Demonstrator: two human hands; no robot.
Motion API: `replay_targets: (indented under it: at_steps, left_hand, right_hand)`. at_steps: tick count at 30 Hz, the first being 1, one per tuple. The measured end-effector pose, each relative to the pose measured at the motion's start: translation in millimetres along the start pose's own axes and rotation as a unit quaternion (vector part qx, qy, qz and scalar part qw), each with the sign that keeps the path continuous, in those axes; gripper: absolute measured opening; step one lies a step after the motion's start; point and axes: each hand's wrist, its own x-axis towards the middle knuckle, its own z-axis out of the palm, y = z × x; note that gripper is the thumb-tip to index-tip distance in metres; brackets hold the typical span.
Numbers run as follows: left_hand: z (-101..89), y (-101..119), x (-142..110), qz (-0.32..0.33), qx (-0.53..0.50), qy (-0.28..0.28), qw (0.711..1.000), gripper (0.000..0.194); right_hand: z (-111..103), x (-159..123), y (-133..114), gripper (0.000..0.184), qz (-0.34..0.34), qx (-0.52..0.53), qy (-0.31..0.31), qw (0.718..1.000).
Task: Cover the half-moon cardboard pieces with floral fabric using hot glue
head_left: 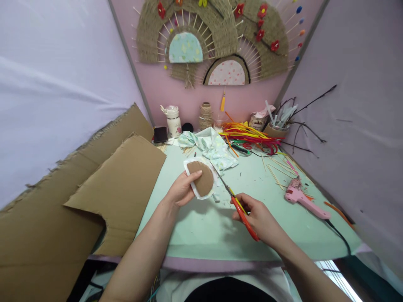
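My left hand (185, 186) grips a half-round piece of brown cardboard (203, 180) with white fabric showing around its edge, the thumb on the cardboard face. In my right hand (255, 214) is a pair of scissors (242, 214) with red and yellow handles. Its blades point up and left, the tips close by the fabric's upper right edge. Whether they touch the fabric I cannot tell. Behind the piece, a crumpled floral cloth (212, 144) lies on the pale green table (201, 235). Small scraps lie beneath the piece.
Large cardboard sheets (126, 180) cover the left side. A pink glue gun (305, 199) with its cord lies at the right, near thin sticks (277, 176). Along the back are a white bottle (173, 121), a twine spool (205, 116), coloured pipe cleaners (252, 134) and a pot of twigs (278, 128).
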Motion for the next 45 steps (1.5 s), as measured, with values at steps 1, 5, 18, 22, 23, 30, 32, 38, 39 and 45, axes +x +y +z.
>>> replay_targets:
  at_steps: [1, 5, 18, 22, 23, 30, 32, 38, 39, 45]
  left_hand:
    - [-0.3, -0.2, 0.1, 0.001, 0.001, -0.001, 1.0, 0.032]
    - [-2.7, -1.4, 0.7, -0.005, 0.009, -0.009, 1.0, 0.03]
    - [-4.0, -1.5, 0.3, -0.021, 0.012, -0.01, 1.0, 0.034]
    - [-4.2, -1.8, 0.8, -0.026, 0.008, -0.016, 1.0, 0.033]
    - [-4.4, -1.9, 1.0, -0.026, 0.01, -0.018, 0.999, 0.032]
    - [-9.5, -5.1, 3.2, -0.018, 0.03, -0.049, 0.998, 0.033]
    - [-9.6, -5.4, 3.2, -0.019, 0.037, -0.044, 0.998, 0.034]
    - [-3.5, -3.2, 0.5, -0.03, 0.06, -0.038, 0.997, 0.04]
    - [-2.7, -3.0, 0.0, -0.033, 0.062, -0.038, 0.997, 0.04]
    - [-2.4, -3.9, -2.2, -0.051, 0.062, -0.045, 0.996, 0.038]
  right_hand:
    - [-0.7, -0.6, -0.2, 0.008, 0.005, 0.0, -0.003, 1.0]
    - [-2.4, -1.9, -0.7, 0.008, 0.02, 0.005, -0.008, 1.0]
    - [-7.8, -6.8, 3.0, 0.009, 0.007, -0.048, 0.005, 0.999]
    - [-7.4, -6.8, 5.3, 0.01, -0.002, -0.049, 0.007, 0.999]
    - [-7.5, -6.9, 5.8, 0.01, -0.007, -0.05, 0.008, 0.999]
    - [-8.2, -8.4, 2.6, 0.016, -0.003, -0.067, 0.011, 0.998]
    - [-8.1, -9.4, -0.1, 0.015, 0.008, -0.062, 0.004, 0.998]
    - [-8.1, -10.5, -3.0, 0.015, 0.012, -0.065, -0.005, 0.998]
    - [-8.1, -10.4, -2.5, 0.015, 0.011, -0.066, -0.003, 0.998]
    - [-7.5, -10.7, -0.7, 0.013, 0.014, -0.054, 0.001, 0.998]
